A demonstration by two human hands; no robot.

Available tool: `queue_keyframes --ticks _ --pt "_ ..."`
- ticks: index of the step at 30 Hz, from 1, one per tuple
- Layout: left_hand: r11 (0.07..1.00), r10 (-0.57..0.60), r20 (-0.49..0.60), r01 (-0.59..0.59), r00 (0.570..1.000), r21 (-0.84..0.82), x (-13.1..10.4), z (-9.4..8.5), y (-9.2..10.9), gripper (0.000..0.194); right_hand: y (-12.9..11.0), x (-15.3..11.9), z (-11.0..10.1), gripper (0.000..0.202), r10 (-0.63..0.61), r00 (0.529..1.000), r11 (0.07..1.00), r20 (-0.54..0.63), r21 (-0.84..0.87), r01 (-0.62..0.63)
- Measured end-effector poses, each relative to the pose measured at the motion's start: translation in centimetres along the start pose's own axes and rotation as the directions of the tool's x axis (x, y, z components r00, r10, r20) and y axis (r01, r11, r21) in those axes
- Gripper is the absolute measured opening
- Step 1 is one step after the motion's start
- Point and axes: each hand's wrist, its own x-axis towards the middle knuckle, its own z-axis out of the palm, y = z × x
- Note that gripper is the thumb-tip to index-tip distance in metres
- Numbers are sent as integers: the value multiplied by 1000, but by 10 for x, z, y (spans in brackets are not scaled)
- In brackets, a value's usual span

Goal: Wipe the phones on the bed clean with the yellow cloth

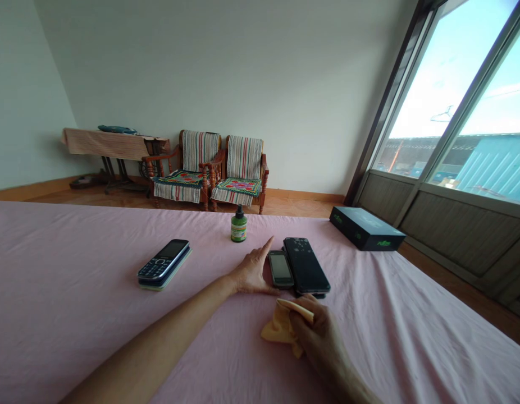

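Head view — right hand [321, 324] grips cloth [280, 330], left [251, 274] perhaps touching phone [281, 269].

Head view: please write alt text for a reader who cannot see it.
A person's open left hand is beside a small dark rectangular phone and a larger black rectangular device; the right hand holds a yellow cloth over pink fabric. Also visible: a dark keypad phone, green plastic bottle, black rectangular box and two wooden armchairs behind.

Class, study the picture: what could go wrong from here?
The yellow cloth in the right hand could snag the black device close by. The left hand, beside the small phone, might knock it askew. The green bottle, upright on the pink sheet, could tip if the fabric is pulled.
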Motion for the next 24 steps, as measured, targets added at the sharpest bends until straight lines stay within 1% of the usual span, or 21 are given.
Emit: queue_keyframes --ticks 4,7,10,12,14,16,19,20,21,22,24 --pt "1000 4 0 -4 1000 -26 0 0 -1 141 0 -2 2 22 4 999 1000 -50 16 -3" --pt "1000 7 73 -6 997 -10 -1 -4 1 141 1 -2 2 22 -5 999 1000 -32 1 5" --pt "995 15 167 -32 986 100 -7 -13 5 135 2 0 0 24 0 1000 999 1 -32 0" --pt "981 20 175 -53 984 185 -14 -21 9 124 3 1 -1 23 -10 1000 999 -4 -53 10" --pt "972 11 136 -43 991 229 -24 -32 13 113 3 1 -2 23 -22 1000 998 -11 -64 21" --pt "958 -16 70 -4 997 288 -36 -47 16 103 2 1 -3 23 -22 1000 999 -9 -50 21" --pt "910 -92 -51 104 994 400 -57 -79 12 89 0 -1 -2 22 -23 1000 1000 -9 -17 23" --pt "868 -147 -110 181 983 462 -64 -91 9 84 0 -1 -1 22 -29 1000 999 -11 -13 29" --pt "811 -215 -176 276 961 516 -72 -103 4 79 0 -2 -1 22 -35 999 999 -15 -12 35" --pt "764 -266 -222 346 938 544 -80 -114 -2 76 0 -2 0 23 -37 999 999 -21 -13 36" --pt "657 -372 -292 473 881 588 -95 -131 -15 76 2 -3 2 24 -34 999 999 -38 -12 33"
